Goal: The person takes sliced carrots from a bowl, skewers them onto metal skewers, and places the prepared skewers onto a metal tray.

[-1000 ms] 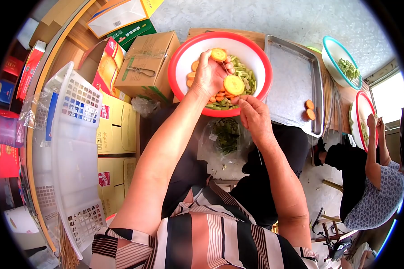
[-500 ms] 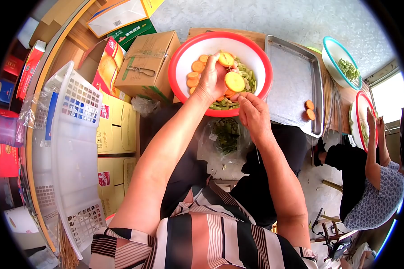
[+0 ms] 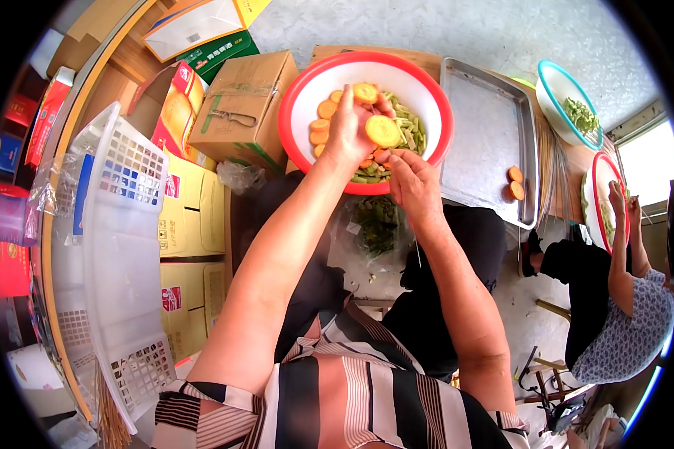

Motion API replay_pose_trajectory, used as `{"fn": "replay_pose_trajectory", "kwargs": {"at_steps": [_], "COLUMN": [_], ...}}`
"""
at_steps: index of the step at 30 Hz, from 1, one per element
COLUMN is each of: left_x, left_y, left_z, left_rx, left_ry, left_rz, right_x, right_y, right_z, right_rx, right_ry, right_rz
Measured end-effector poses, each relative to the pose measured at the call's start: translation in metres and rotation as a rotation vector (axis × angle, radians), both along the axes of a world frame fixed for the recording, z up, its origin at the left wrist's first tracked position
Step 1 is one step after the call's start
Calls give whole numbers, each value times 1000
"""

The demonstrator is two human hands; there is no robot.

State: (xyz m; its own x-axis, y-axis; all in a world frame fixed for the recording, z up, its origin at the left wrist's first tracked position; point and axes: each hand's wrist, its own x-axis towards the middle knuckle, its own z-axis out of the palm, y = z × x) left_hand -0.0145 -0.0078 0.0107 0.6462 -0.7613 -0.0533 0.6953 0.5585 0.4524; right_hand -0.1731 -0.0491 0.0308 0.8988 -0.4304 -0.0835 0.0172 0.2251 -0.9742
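Observation:
My left hand (image 3: 344,131) reaches over a white bowl with a red rim (image 3: 292,142), fingers curled round yellow root-vegetable slices. One round yellow slice (image 3: 383,132) faces up between my hands; another yellow slice (image 3: 365,93) shows at my left fingertips. Just right of and below them, my right hand (image 3: 416,187) is closed in a pinch on a thin skewer (image 3: 419,253), whose end pokes out under the hand. Inside the bowl lie orange slices (image 3: 326,109) on the left and cut green stalks (image 3: 410,123) on the right.
Right of the bowl is a metal tray (image 3: 479,135) with orange slices (image 3: 516,183) and a bundle of skewers (image 3: 553,165) beside it. A cardboard box (image 3: 240,105) holding up a knife (image 3: 232,117) stands left. Another person (image 3: 621,314) works at a red-rimmed bowl (image 3: 597,198).
Both hands have shifted slightly left, and the front yellow slice has moved left with them. The grips look the same.

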Motion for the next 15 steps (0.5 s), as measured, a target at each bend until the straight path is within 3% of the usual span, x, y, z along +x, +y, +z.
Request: {"fn": "replay_pose_trajectory", "kwargs": {"at_steps": [3,15], "left_x": [26,21], "left_y": [1,12], "left_z": [1,5], "left_rx": [-53,-22], "left_ry": [8,-66], "left_rz": [175,68], "right_x": [-7,-7], "right_y": [6,5], "right_z": [3,4], "right_rx": [-7,-51], "right_ry": [29,51], "right_rz": [25,52]}}
